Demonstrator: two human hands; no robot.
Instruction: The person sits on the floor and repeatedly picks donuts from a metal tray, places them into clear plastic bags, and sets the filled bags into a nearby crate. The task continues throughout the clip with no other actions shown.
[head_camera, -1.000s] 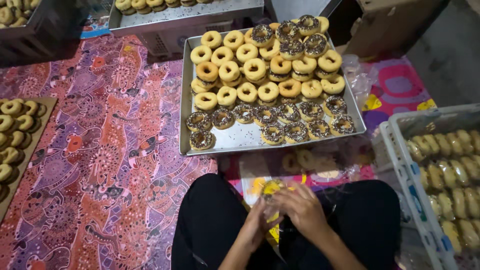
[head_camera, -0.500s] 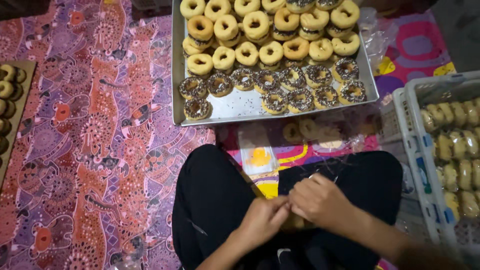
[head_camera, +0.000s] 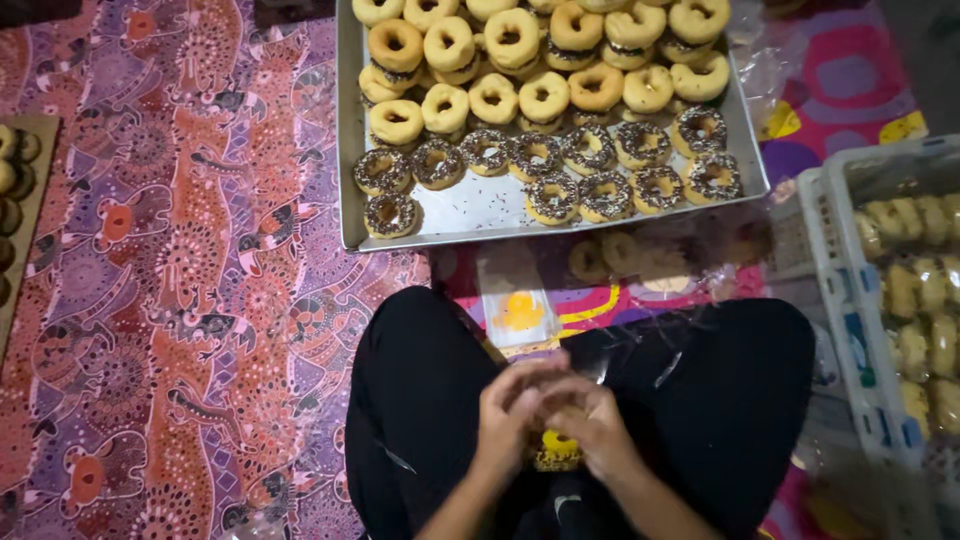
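Patterned mat (head_camera: 180, 300), tray (head_camera: 470, 215) closer; left hand (head_camera: 510, 410), right hand (head_camera: 590, 425) seemingly clasping 1 bagged doughnut (head_camera: 555, 450).

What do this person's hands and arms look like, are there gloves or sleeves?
Both the left hand and the right hand are bare, with no gloves, rings or watch visible. The forearms show no sleeves. Below them, the legs are in black trousers.

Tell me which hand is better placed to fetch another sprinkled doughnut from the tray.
Left, probably, though it's close. Both hands meet over the lap on a wrapped doughnut. The left hand sits nearer the sprinkled doughnuts in the metal tray; the right hand covers the wrapped one.
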